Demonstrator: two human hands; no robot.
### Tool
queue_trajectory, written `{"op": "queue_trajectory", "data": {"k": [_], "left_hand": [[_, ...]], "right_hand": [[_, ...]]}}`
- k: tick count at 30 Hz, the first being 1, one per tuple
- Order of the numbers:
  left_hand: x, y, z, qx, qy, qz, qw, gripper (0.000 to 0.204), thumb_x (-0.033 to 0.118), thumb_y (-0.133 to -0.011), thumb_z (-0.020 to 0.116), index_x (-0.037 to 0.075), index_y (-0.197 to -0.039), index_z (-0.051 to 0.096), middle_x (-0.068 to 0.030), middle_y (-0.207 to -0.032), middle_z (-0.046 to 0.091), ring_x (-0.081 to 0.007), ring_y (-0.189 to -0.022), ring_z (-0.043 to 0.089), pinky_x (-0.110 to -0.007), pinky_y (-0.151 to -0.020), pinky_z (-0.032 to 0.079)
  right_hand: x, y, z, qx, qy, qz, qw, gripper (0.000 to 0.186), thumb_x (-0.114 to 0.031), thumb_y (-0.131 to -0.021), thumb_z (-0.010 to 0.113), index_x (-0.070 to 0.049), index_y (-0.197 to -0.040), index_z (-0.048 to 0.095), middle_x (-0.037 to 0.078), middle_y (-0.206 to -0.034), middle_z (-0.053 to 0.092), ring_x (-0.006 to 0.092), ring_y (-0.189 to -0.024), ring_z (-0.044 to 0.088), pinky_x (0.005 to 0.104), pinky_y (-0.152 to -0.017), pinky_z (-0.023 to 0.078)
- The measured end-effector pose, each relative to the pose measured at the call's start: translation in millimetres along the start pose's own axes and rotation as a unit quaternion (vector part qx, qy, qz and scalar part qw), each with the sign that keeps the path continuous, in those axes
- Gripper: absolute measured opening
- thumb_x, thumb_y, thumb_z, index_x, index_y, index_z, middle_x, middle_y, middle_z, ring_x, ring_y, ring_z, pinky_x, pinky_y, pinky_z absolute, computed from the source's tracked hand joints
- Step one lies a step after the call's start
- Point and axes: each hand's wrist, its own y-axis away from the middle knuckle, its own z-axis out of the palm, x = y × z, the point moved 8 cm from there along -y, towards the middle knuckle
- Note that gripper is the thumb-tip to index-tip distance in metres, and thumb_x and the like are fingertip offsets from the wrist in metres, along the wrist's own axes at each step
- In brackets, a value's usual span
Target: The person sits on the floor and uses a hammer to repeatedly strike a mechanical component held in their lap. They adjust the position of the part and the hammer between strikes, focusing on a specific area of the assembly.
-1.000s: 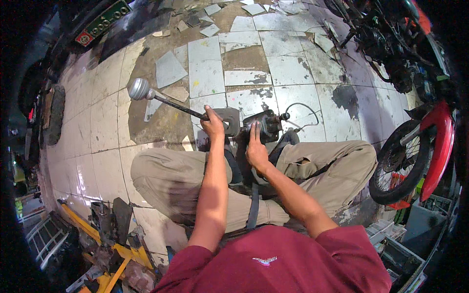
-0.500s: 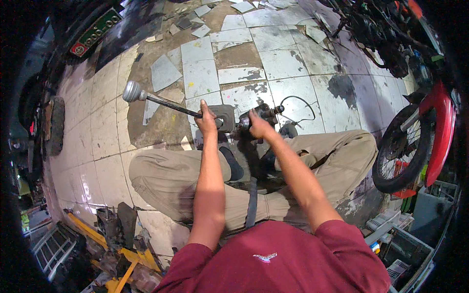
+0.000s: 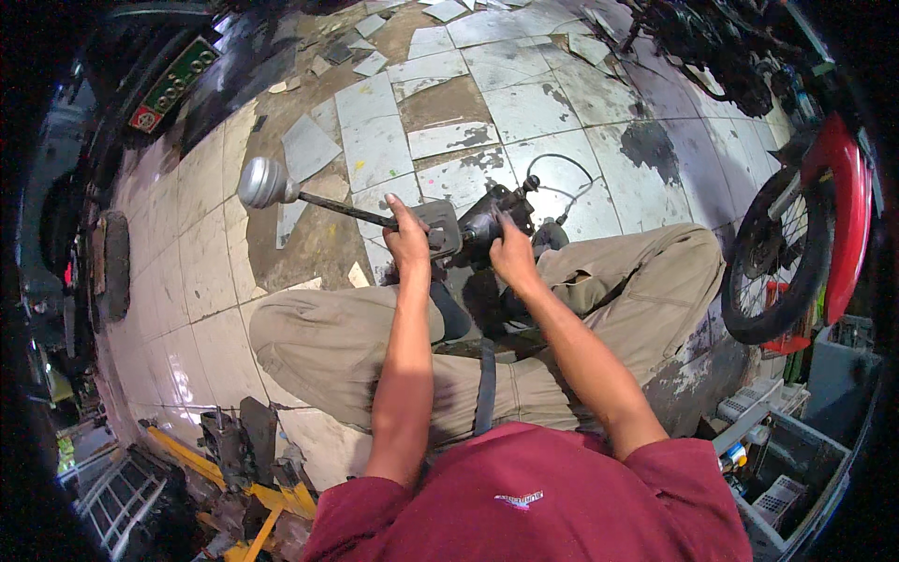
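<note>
Here the person sits on the tiled floor [image 3: 524, 103], knees spread, with a dark metal assembly [image 3: 487, 220] held just in front of the lap. The left hand [image 3: 407, 239] has its grip closed around the rod [image 3: 346, 211] that ends in a grey knob [image 3: 262, 183]. The right hand [image 3: 513, 255] presses on the assembly's body, fingers curled over it. A red motorcycle wheel [image 3: 796, 253] stands to the right.

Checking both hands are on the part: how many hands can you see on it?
2. The left hand grips the grey plate by the rod; the right hand rests on the dark assembly.
</note>
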Motion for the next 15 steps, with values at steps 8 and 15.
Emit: {"op": "queue_trajectory", "data": {"k": [8,15], "left_hand": [[23.6,26.9,21.4,-0.037,-0.02,0.032,0.999,0.064,0.058,-0.095,0.042,0.01,-0.053,0.039,0.0003,-0.047,0.042,-0.0124,-0.044,0.04,-0.03,-0.046,0.032],[6.3,10.5,8.8,0.013,0.033,0.016,0.999,0.06,0.053,-0.097,0.044,0.011,-0.054,0.039,0.0013,-0.05,0.04,-0.0121,-0.046,0.039,-0.03,-0.047,0.031]], "right_hand": [[3.9,35.4,42.6,-0.152,0.084,0.018,0.985,0.084,0.004,-0.076,0.05,0.009,-0.145,0.003,0.033,-0.15,0.01,0.0525,-0.088,0.06,0.054,-0.074,0.051],[5.3,28.5,52.9,-0.137,0.075,-0.011,0.988,0.084,0.003,-0.077,0.053,0.008,-0.145,0.004,0.033,-0.151,0.008,0.051,-0.079,0.061,0.0538,-0.069,0.052]]}}
